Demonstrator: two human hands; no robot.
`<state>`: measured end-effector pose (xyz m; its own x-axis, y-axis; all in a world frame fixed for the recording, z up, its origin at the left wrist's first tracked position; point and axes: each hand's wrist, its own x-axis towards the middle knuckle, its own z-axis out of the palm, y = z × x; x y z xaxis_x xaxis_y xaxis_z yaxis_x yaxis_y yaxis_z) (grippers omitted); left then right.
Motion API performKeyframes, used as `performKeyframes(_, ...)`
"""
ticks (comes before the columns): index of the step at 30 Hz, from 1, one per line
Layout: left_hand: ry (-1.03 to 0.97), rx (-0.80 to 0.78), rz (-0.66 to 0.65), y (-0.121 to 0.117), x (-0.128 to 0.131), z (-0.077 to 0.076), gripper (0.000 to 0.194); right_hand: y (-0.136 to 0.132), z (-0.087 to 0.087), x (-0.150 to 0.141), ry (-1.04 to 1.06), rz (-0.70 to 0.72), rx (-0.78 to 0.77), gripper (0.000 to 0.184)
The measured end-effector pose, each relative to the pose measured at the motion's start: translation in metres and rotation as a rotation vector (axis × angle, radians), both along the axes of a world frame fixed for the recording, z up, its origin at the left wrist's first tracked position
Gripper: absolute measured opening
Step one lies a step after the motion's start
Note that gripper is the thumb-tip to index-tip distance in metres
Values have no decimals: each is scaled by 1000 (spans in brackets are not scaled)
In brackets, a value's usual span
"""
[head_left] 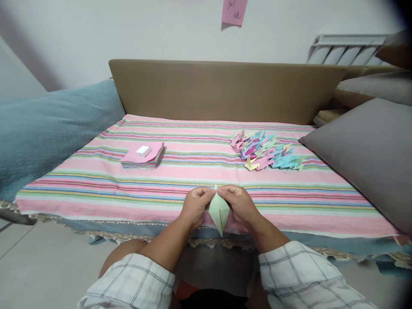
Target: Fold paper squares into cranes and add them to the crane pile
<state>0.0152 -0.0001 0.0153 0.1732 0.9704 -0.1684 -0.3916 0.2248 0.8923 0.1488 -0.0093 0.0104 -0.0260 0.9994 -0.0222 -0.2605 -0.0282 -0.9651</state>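
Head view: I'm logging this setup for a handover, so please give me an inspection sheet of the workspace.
Surface: pink striped cloth, slightly wrinkled.
Work pieces: pale green folded paper, held; paper stack on the left with a small white block on top; pile of folded paper pieces in mixed colours on the right.
Clutter: grey cushion at the cloth's right side.
Hands: left hand and right hand both pinch the green paper near its upper tip.
Cables: nothing seen.
Surroundings: brown backrest behind; pink note on the white wall.
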Motion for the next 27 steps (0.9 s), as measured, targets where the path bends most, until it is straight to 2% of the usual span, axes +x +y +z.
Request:
performKeyframes(7, -4, -7, 24, 1, 1, -2, 32, -2, 3, -4, 33, -40, -6, 26)
performKeyframes(18, -47, -24, -38, 2, -1, -2, 30, -2, 4, -3, 39, -33, -12, 26)
performKeyframes(27, -3, -12, 6, 2, 0, -3, 31, -3, 4, -4, 51, -29, -18, 23)
